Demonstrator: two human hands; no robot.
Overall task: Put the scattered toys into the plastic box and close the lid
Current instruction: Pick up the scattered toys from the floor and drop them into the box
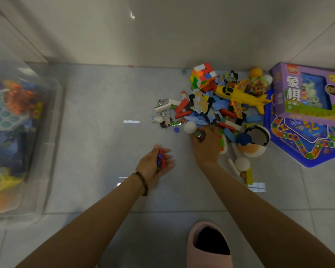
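Note:
A clear plastic box (52,120) stands at the left on the floor, with several toys inside. A heap of scattered toys (211,111) lies at the right: a colour cube (203,75), a yellow toy plane (240,95), blocks, marbles and white balls. My left hand (155,165) is palm up in the middle, cupping a red block (163,160) and blue marbles. My right hand (206,144) reaches into the near edge of the heap, fingers curled round a marble (198,134) beside a white ball (190,127).
A purple chess game box (306,93) and a blue game board (306,140) lie at the far right. A pink slipper (207,246) is at the bottom. A white wall runs along the back. Grey tile floor lies between box and heap.

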